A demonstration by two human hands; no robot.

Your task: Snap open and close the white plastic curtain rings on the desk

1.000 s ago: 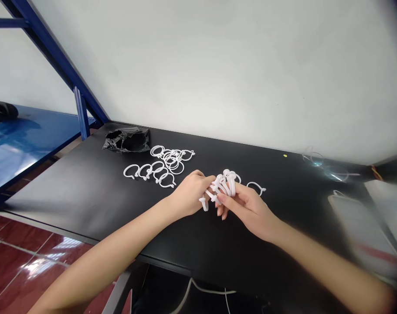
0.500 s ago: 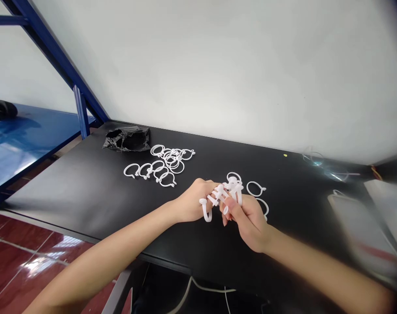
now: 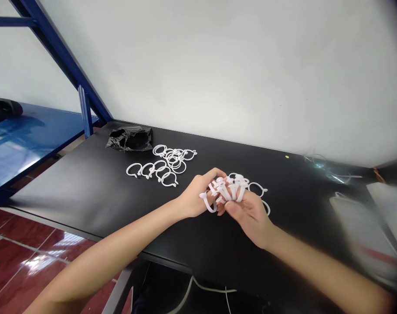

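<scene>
Both hands are together over the black table, around a bunch of white plastic rings with small knobs at their ends. My right hand is closed, its thumb pressing several of the rings against the fingers. My left hand curls round the left side of the bunch; one ring hangs at its fingers. Its fingertips are partly hidden behind the rings. Two loose rings lie just beyond my right hand, one an open ring. More rings lie in a loose group to the left.
A crumpled black plastic bag sits at the table's back left. A clear plastic piece and a pale flat object lie to the right. Behind the black table rises a white wall; a blue frame stands left.
The rings in my right hand now fan upward, more gathered together. My left hand has shifted slightly, its index finger raised over the bunch. The loose rings on the table have stayed put.
</scene>
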